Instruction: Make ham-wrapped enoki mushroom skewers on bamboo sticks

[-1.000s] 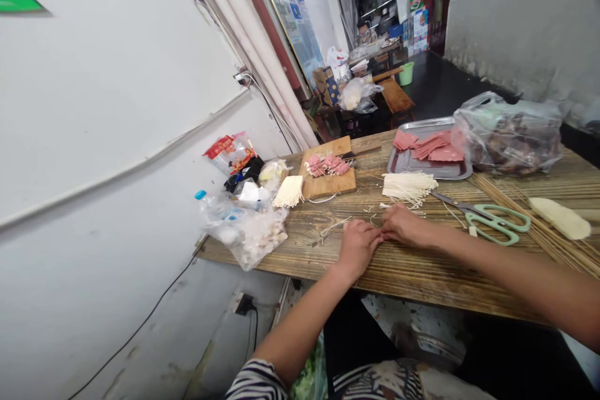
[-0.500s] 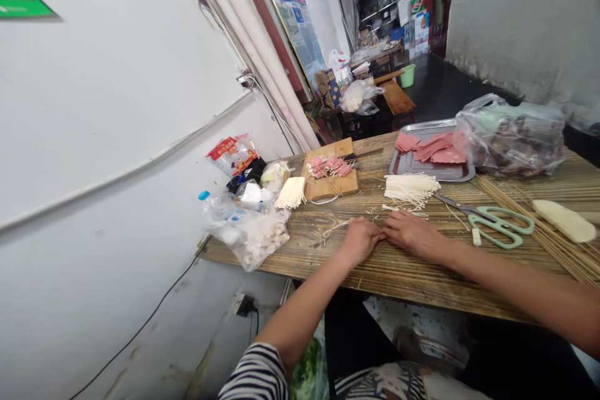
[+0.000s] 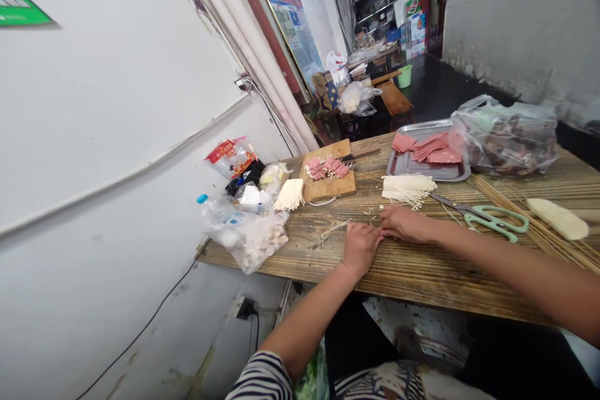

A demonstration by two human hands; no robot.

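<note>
My left hand (image 3: 360, 247) and my right hand (image 3: 402, 224) meet low over the wooden table (image 3: 422, 269), fingers closed and pressed together at the tips. What they pinch is hidden; small pale ends poke out by the right fingers. Just beyond the right hand lies a bundle of enoki mushrooms (image 3: 409, 190). Green-handled scissors (image 3: 499, 220) rest to its right. A second enoki bundle (image 3: 289, 194) lies left, against a wooden cutting board (image 3: 335, 186) with pink meat rolls (image 3: 327, 167) on skewers. Loose enoki strands (image 3: 335, 230) lie left of my hands.
Pink meat slices (image 3: 434, 147) lie on a metal tray (image 3: 398, 165), beside a full plastic bag (image 3: 509, 137). Wooden skewers (image 3: 544, 231) and a pale oblong piece (image 3: 557, 217) are at right. Plastic bags (image 3: 248, 231) crowd the left end by the wall. A person (image 3: 363, 39) sits far back.
My right hand and forearm have shifted slightly up and left, closer to the left hand. The right forearm now hides the small pale piece by the scissors. The view has turned slightly.
</note>
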